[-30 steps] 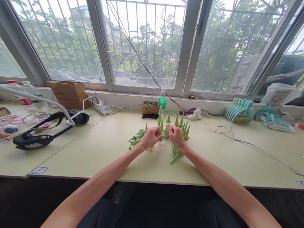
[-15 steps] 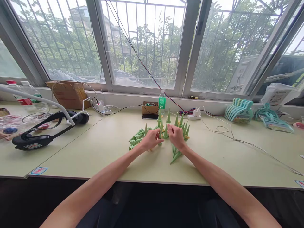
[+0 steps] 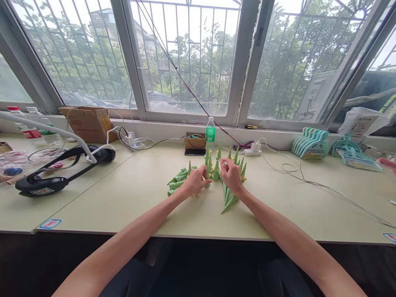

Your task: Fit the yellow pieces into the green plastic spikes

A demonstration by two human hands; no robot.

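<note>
My forearms [image 3: 133, 222] angle in over the near edge of the table [image 3: 130, 210], apparently spread so that I can see what lies between my hands. Nearest me, loose spikes [image 3: 229, 204] lie flat below my right wrist, the foremost with its tip toward me, probably left there for easy reach.

My left hand [image 3: 195, 180] is curled round one upright spike [image 3: 208, 170], thumb across its lower part, a hold that seems meant to steady it. Yellow bits [image 3: 194, 195] lie just beneath that hand. To its left, green tubes [image 3: 175, 185] rest on their sides, bunched together, perhaps to keep them at hand.

My right hand [image 3: 232, 176] has thumb and fingertips drawn together beside the cluster; I cannot tell whether they pinch anything. Around and behind it, more spikes stand points up [image 3: 236, 156], presumably because their wide ends make a stable foot.

Farther back, a phone [image 3: 194, 152] lies flat in front of a small box [image 3: 194, 143], with a green-labelled bottle [image 3: 210, 131] upright just to the right. A power strip [image 3: 253, 152] sits near the wall, likely to keep its plugs out of my way. Beyond stands the barred window [image 3: 188, 53].
</note>
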